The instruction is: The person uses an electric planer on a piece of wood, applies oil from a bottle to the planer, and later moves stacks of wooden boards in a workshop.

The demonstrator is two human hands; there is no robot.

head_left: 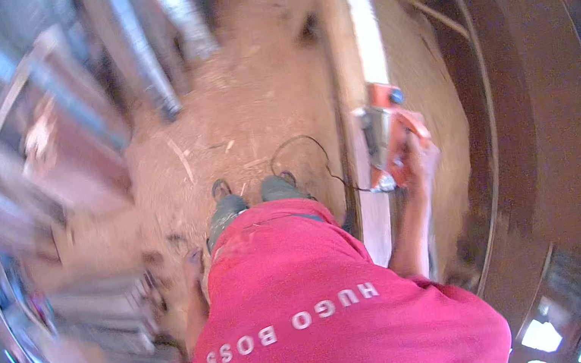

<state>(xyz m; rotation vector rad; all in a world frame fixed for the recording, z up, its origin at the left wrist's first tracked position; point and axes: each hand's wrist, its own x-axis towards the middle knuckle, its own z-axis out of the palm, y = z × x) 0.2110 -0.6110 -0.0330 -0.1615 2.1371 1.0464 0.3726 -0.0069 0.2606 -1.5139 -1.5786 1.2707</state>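
An orange and grey electric hand planer [381, 137] sits on a long, pale timber plank [375, 217] to my right. My right hand [418, 154] is wrapped round the planer's handle from its outer side. From the tool's near end a thin black cord [322, 147] loops leftward over the floor. My left hand [195, 267] hangs low beside my left thigh, away from the plank. Its fingers are smeared, so whether it holds anything does not show.
Wood shavings lie on the brown dirt floor [223, 146] around my feet. Blurred boards and planks [80, 140] stand at the left, with a stack of timber [97, 310] nearer. On the far right runs a large brown surface [531, 103].
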